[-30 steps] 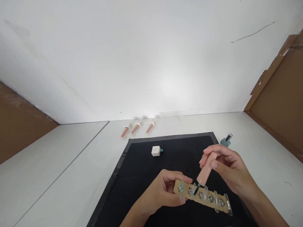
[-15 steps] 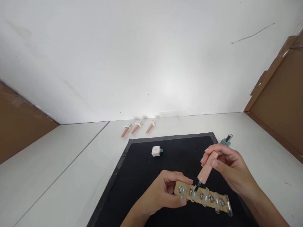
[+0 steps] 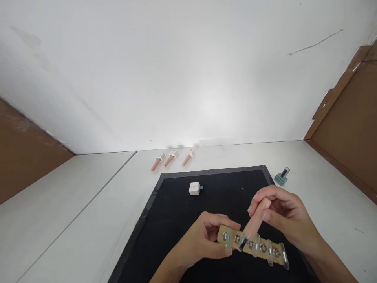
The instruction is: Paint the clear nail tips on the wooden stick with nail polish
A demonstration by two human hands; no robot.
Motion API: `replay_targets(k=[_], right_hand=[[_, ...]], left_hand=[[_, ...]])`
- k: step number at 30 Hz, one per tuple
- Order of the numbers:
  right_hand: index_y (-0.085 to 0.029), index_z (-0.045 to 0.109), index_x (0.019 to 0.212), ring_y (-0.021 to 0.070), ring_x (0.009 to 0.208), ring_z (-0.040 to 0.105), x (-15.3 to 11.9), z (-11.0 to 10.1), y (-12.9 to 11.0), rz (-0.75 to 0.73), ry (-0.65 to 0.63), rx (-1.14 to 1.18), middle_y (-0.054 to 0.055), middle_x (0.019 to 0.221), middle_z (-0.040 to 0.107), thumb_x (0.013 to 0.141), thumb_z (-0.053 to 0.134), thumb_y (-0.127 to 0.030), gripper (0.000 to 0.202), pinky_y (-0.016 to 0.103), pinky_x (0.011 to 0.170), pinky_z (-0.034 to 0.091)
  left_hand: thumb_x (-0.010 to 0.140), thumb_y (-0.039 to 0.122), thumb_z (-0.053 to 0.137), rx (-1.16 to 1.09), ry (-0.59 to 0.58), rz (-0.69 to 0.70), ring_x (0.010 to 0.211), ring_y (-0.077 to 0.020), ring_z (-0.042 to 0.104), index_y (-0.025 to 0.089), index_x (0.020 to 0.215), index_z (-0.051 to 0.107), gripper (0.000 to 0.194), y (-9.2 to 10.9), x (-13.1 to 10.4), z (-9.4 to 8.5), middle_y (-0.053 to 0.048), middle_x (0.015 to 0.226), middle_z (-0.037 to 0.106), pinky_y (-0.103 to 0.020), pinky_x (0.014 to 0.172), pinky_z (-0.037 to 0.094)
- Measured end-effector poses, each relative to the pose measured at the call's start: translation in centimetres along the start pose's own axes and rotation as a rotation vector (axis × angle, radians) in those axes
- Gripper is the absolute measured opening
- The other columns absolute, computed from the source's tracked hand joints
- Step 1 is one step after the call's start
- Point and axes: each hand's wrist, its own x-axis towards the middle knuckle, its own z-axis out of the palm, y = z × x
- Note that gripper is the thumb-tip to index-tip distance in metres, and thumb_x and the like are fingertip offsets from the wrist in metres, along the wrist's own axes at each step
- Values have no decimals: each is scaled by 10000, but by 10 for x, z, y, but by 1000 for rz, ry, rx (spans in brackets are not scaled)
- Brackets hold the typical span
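My left hand [image 3: 203,239] grips the left end of a tan strip [image 3: 250,243] that carries several clear false nails in a row. My right hand [image 3: 285,220] pinches a pink nail-polish brush cap [image 3: 257,218], tilted down to the left. Its brush tip touches the second nail from the left, which shows teal colour. Both hands hover low over a black mat [image 3: 182,220].
A small white polish bottle [image 3: 194,188] with a teal neck lies on the mat's far part. A teal bottle [image 3: 282,176] stands on the white table right of the mat. Three pink-capped bottles [image 3: 171,158] lie by the wall. Brown cardboard panels [image 3: 347,129] flank both sides.
My right hand has lowered and drawn the brush down along the second nail. The strip and my left hand have hardly moved.
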Motion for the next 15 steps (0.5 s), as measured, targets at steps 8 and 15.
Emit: replay_targets(k=[8, 15], right_hand=[[-291, 697, 939, 135, 725, 666, -1, 2, -1, -24, 76, -41, 6, 772, 708, 828, 671, -267, 116, 221, 656, 560], [-303, 696, 937, 108, 728, 654, 1, -3, -2, 16, 24, -111, -9, 784, 694, 834, 661, -245, 123, 179, 655, 548]], left_hand=[[560, 242, 819, -22, -12, 5, 577, -89, 478, 244, 855, 773, 298, -1, -2, -1, 11, 672, 558, -226, 569, 418], [581, 265, 803, 46, -17, -12, 595, -96, 466, 229, 882, 769, 305, -1, 1, 0, 11, 678, 548, -229, 567, 388]])
